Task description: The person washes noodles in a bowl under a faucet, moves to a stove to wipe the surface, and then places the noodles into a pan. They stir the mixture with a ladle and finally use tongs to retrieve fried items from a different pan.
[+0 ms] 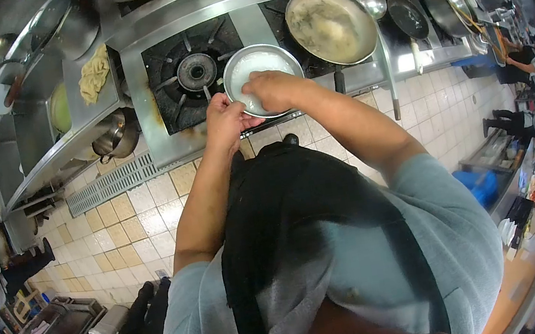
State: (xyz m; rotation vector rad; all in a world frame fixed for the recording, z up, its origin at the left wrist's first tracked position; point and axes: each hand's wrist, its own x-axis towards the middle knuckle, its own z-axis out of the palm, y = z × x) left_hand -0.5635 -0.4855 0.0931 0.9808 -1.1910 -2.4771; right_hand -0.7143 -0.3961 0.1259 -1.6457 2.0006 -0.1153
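A round metal bowl with a whitish content is held at the front edge of the stove, beside a burner. My left hand grips the bowl's near left rim, thumb on top and fingers beneath. My right hand reaches into the bowl, its fingers bent down at the white content. Whether something is pinched in those fingers is hidden. Just right of the bowl, a large frying pan holds cloudy liquid with a pale lump in it.
A ladle and a small black pan lie right of the large pan. At left, a yellowish cloth rests on a steel counter above a pot. A floor grate crosses the tiles. Other people stand left, right and behind.
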